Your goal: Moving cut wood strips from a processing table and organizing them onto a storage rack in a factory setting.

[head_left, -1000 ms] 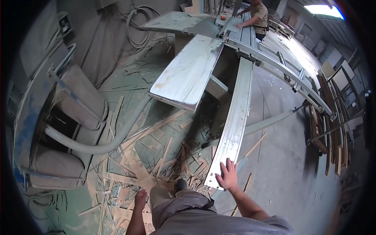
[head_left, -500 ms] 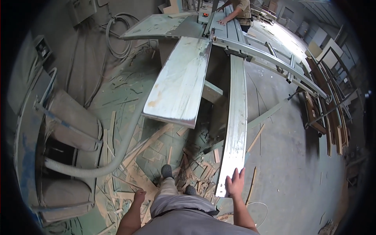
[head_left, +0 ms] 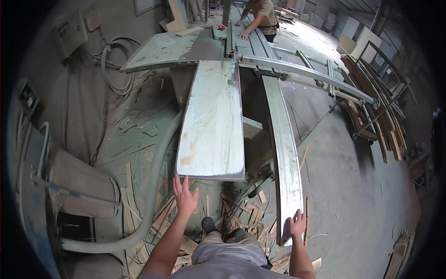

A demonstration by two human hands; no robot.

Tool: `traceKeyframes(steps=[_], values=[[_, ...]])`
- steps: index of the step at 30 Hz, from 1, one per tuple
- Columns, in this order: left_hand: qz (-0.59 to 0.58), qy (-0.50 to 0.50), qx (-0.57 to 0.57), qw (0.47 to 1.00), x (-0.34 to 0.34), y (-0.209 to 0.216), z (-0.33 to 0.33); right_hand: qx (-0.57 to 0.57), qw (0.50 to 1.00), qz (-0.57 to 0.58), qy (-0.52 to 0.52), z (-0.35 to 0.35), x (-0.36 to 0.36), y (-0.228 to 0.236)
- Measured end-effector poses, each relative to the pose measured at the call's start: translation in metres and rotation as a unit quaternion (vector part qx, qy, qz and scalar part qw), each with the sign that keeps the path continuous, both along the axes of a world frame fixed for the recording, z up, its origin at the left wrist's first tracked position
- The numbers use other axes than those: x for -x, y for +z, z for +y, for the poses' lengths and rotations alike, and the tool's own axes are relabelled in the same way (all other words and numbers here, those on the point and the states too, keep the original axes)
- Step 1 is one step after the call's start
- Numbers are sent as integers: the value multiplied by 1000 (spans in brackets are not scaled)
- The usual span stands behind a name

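My left hand (head_left: 186,197) reaches forward with its fingers spread, their tips at the near edge of a long, pale, worn saw-table extension (head_left: 211,125). My right hand (head_left: 296,224) rests on the near end of a long metal sliding rail (head_left: 284,153), thumb apart from the fingers. The fingers lie along the rail's right side and look slightly bent. Both the extension and the rail run away from me toward the saw.
Across the saw a co-worker (head_left: 261,21) leans with hands on the sliding table. Wood offcuts (head_left: 241,211) litter the floor at my feet. A grey hose (head_left: 151,218) curves along the left. A metal crossbar (head_left: 306,72) extends right, near a rack of boards (head_left: 371,107).
My left hand has risen from beside my leg to the extension's near edge, opening its fingers. My right hand stays on the rail's end. The view has shifted with my head and body.
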State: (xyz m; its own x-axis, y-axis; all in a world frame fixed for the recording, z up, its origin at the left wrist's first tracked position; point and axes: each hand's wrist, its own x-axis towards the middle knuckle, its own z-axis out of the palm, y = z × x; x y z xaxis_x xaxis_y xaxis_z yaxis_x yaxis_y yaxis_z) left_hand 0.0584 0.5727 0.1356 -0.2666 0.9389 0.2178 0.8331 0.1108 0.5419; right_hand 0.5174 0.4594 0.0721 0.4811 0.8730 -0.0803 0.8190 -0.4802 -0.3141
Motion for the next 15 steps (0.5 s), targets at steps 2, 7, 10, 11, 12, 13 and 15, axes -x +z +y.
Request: traceKeyframes(steps=[2,7,10,11,12,13,15], values=[[60,-29,-8,998,-6,4,25,-11,1000,13,-8,13,3,3],[112,-67,115,985,-24,-7,43,0,999,43,-22,10,13,15],[121,-54,132,982,-35,0,38,-16,1000,10,-12,0,6,14],[119,-60,131,982,-35,1,41,-21,1000,9,-11,4,4,17],[117,-65,131,982,-33,3,43,-25,1000,9,-9,6,4,18],[116,-69,139,981,-32,5,44,-29,999,11,-7,6,4,20],[116,-64,159,978,-32,9,44,-32,999,12,-5,1,5,19]])
